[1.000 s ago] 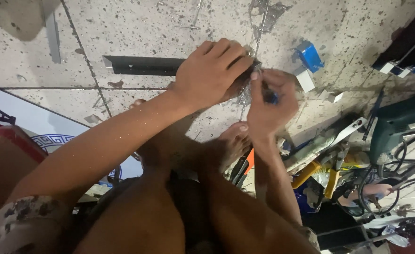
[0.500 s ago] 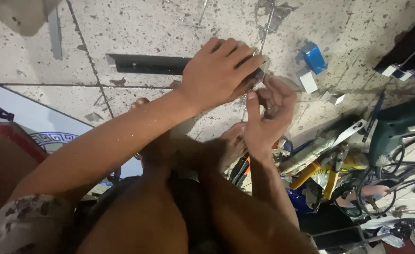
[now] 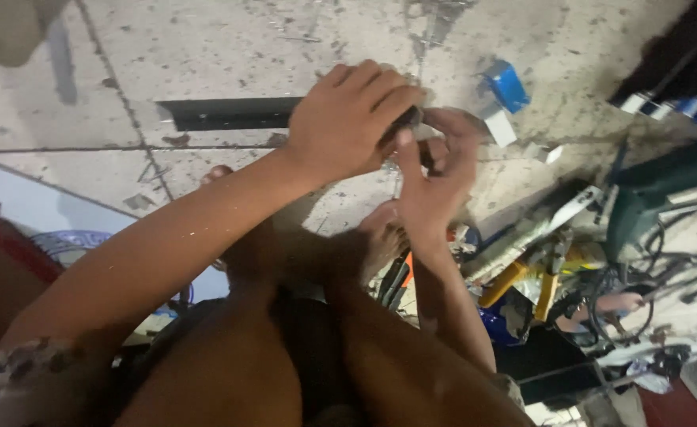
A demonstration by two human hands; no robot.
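Head view: one left hand (image 3: 348, 126) lies palm-down over the right end of a long, flat, dark metal strip (image 3: 230, 113), its fingers (image 3: 372, 87) pressed together and curled over the strip, pinning it against the floor (image 3: 206, 39). One right hand (image 3: 435, 170) sits just beside it, touching it; its fingers (image 3: 447, 126) are bunched toward the thumb at the strip's end, but whether they pinch anything I cannot tell, since that spot is blurred. The floor is rough, speckled pale concrete with dark seams. Two bare feet rest below the hands. One small blue box (image 3: 508, 85) lies near, on the right. Farther right lies a tangle of dark cables and one green power tool (image 3: 664, 190), well apart from the hands.
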